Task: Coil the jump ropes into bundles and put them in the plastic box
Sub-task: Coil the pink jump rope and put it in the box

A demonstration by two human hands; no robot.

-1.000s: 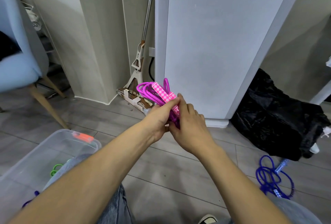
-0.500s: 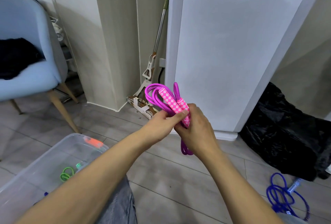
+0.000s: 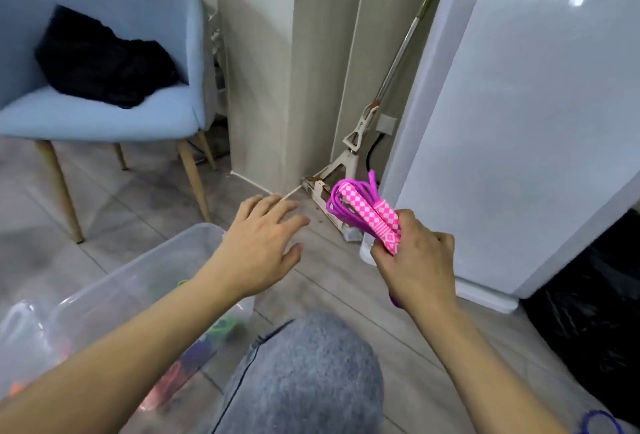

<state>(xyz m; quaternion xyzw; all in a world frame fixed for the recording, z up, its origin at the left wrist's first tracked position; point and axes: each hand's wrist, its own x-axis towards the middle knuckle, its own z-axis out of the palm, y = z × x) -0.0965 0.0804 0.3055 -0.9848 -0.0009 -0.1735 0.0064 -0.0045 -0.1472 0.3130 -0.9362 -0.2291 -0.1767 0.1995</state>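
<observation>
A coiled purple jump rope [image 3: 349,206] with pink-and-white checkered handles [image 3: 372,217] is bundled into a tight bunch. The right hand [image 3: 415,262] grips it, fingers and thumb curled around the lower end of the handles, so the loops and handle tops stick up above the knuckles and a short bit of purple cord shows below the palm. The bundle is held in the air, above the floor.

The left hand [image 3: 261,244] is apart from the bundle, off to the side of the right-hand fingers. Its fingers are spread and relaxed, holding nothing.

Below the left hand's wrist and forearm sits the clear plastic box [image 3: 114,281] on the floor. Blurred shapes in green, dark blue and orange show through its wall; they look like bundles already stowed, though they are too soft to tell for certain.

At the lower right edge, near the right forearm, a blue rope [image 3: 597,423] lies loose on the floor.

By this look, the purple rope is coiled but not yet in the box, and at least the blue one remains to be coiled.

Beyond the fingers stand a mop [image 3: 363,135], a white appliance [image 3: 519,121] and a light blue chair [image 3: 104,52].
</observation>
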